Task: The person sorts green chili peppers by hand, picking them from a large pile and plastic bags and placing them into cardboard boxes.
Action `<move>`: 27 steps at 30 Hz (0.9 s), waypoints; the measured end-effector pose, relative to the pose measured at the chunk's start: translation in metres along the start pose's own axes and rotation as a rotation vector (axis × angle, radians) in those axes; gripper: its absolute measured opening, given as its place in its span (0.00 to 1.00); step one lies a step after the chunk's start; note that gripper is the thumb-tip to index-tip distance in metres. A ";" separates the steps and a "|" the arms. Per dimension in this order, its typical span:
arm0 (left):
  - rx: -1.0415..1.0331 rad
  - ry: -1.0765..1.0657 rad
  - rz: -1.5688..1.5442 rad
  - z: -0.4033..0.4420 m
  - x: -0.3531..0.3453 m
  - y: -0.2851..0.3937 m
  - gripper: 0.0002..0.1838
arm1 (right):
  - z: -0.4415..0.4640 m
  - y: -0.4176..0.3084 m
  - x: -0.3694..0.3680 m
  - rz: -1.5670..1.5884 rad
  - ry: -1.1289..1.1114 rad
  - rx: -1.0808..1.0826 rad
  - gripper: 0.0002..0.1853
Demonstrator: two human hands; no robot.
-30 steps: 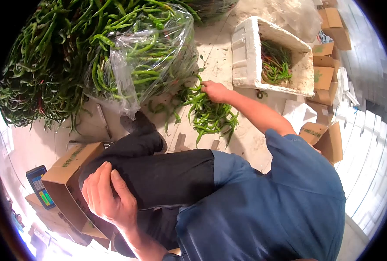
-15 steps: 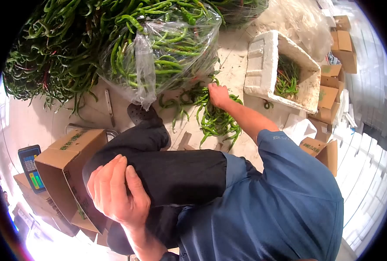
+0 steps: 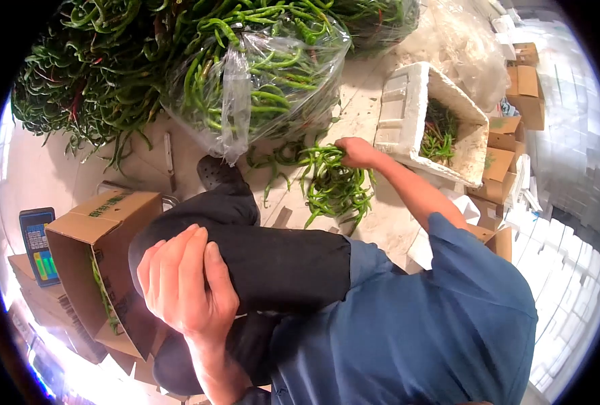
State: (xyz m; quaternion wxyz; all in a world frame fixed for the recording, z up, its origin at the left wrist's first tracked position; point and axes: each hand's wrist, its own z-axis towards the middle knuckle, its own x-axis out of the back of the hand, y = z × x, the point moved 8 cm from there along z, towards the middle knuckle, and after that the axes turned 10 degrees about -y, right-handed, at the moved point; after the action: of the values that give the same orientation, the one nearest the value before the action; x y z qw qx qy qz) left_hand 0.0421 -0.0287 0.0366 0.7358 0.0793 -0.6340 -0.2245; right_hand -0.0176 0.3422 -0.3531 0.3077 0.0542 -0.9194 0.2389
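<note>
My right hand (image 3: 358, 152) reaches to the floor and is closed on green chili peppers (image 3: 334, 183) at the upper right edge of a small heap; its fingertips are partly hidden among them. My left hand (image 3: 188, 280) is over my bent knee with its fingers curled closed. Its palm is hidden, so I cannot make out whether anything is in it. A clear plastic bag (image 3: 235, 101) full of long green chilies stands just beyond the heap.
A large mass of chilies (image 3: 91, 81) lies at the upper left. A white foam box (image 3: 398, 118) with some chilies in it stands at right. An open cardboard box (image 3: 77, 226) and a keypad device (image 3: 39, 246) are at left, more cartons (image 3: 499, 169) at far right.
My right hand has shifted slightly right and down along the heap, and the chilies near it have moved. My left hand stays over the knee. The whole view has tilted a little.
</note>
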 end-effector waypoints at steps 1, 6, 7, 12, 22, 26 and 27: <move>-0.008 0.006 -0.011 0.000 0.001 0.001 0.08 | -0.017 -0.004 0.019 0.087 0.061 -0.012 0.15; -0.037 0.047 -0.027 -0.001 0.004 0.006 0.08 | -0.091 -0.039 0.102 0.514 0.045 -0.057 0.15; -0.045 0.060 -0.030 -0.002 0.004 0.006 0.08 | -0.100 -0.045 0.116 0.541 0.051 -0.051 0.15; -0.065 0.103 -0.077 -0.005 0.012 0.009 0.06 | -0.133 -0.086 0.166 0.692 0.132 0.098 0.17; 0.116 -0.044 -0.342 -0.006 0.022 -0.013 0.35 | -0.180 -0.270 0.247 1.013 0.052 0.433 0.18; 0.137 -0.228 -1.082 0.012 0.002 -0.029 0.39 | -0.193 -0.354 0.258 0.996 -0.091 0.456 0.18; 0.094 -0.246 -1.265 0.012 -0.007 -0.030 0.36 | -0.192 -0.370 0.258 0.984 -0.118 0.473 0.18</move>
State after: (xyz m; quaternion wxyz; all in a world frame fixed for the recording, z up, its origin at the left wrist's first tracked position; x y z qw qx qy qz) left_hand 0.0228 -0.0499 0.0206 0.3788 0.4435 -0.5536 -0.5944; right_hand -0.0306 0.1197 0.0830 0.0872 -0.3011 -0.7731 0.5515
